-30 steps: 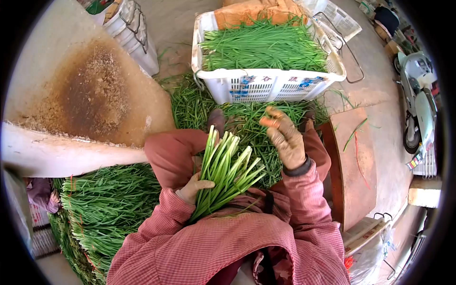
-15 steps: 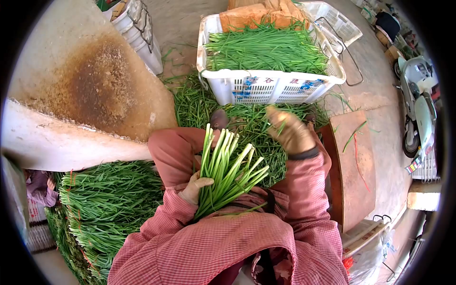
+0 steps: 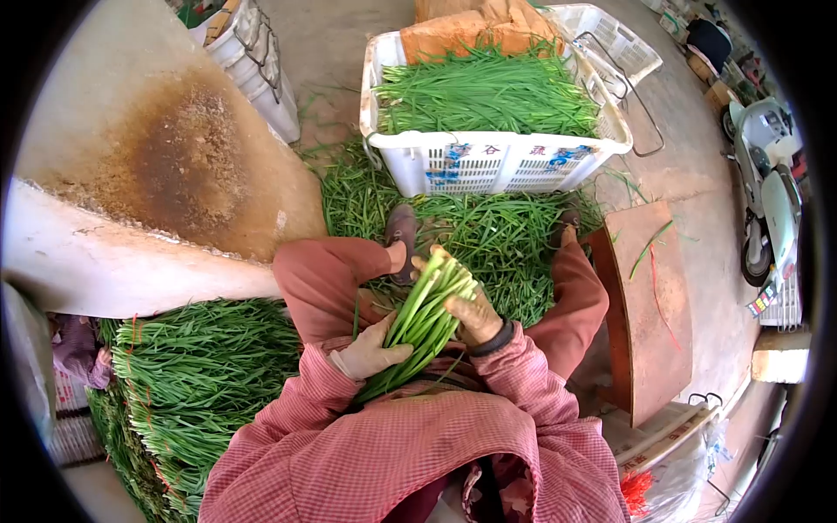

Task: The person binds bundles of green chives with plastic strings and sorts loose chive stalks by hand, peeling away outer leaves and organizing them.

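A bunch of garlic chives [image 3: 421, 318] is held over my lap, its pale stem ends pointing up and away from me. My left hand [image 3: 373, 351], in a light glove, is wrapped round the lower, leafy part of the bunch. Near the stem ends, my right hand [image 3: 475, 315], in a brownish glove, closes round the bunch from the right; some of its fingers are hidden behind the stems. Beyond my feet stands a white plastic crate [image 3: 506, 166], with many loose chives [image 3: 488, 91] lying inside.
Tied bundles of chives [image 3: 205, 375] are piled at my left, beside a stained slab [image 3: 187, 157]. Loose greens [image 3: 488, 227] cover the floor between my feet. A brown board [image 3: 649, 305] with a red tie stands at my right. Another person's sleeve [image 3: 78, 349] shows far left.
My right hand has come down and inward from above the floor greens onto the stem ends. The fanned-out stems are now gathered closer together. My left hand keeps its hold.
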Demonstrator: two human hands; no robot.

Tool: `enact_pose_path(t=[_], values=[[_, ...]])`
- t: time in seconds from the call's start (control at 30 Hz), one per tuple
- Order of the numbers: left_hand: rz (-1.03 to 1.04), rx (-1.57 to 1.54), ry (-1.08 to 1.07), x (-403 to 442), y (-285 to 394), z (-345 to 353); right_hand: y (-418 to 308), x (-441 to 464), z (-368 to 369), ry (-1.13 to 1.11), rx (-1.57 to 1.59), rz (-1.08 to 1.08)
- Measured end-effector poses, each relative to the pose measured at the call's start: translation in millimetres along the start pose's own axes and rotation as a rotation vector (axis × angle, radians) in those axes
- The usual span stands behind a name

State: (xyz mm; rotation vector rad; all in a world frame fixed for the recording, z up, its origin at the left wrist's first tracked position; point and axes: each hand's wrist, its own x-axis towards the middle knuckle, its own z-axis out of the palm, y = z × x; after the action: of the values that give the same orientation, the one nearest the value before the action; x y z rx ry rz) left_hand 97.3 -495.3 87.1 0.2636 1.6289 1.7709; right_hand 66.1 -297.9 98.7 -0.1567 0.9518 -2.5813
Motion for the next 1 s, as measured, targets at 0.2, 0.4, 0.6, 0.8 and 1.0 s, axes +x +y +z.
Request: enact_pose_path(t=[0.2,0.4,0.6,0.8,1.0], values=[[-0.107,0.25,-0.216,-2,46,-17,-11,16,26,0.154,0.008,0.108],[0.28,0.295,0.405,7,68,-1,-19,17,25,0.112,-0.031,0.124],[0.311,0.618,0.386,11,73,8,-19,22,27,0.032,0.094,0.02],[0.308,0.953,0.374,23,94,-10,-13,22,20,0.106,0.058,0.057],[0.09,-0.38,-0.192,57,73,-16,-7,24,7,-0.043,0.033,0.008]])
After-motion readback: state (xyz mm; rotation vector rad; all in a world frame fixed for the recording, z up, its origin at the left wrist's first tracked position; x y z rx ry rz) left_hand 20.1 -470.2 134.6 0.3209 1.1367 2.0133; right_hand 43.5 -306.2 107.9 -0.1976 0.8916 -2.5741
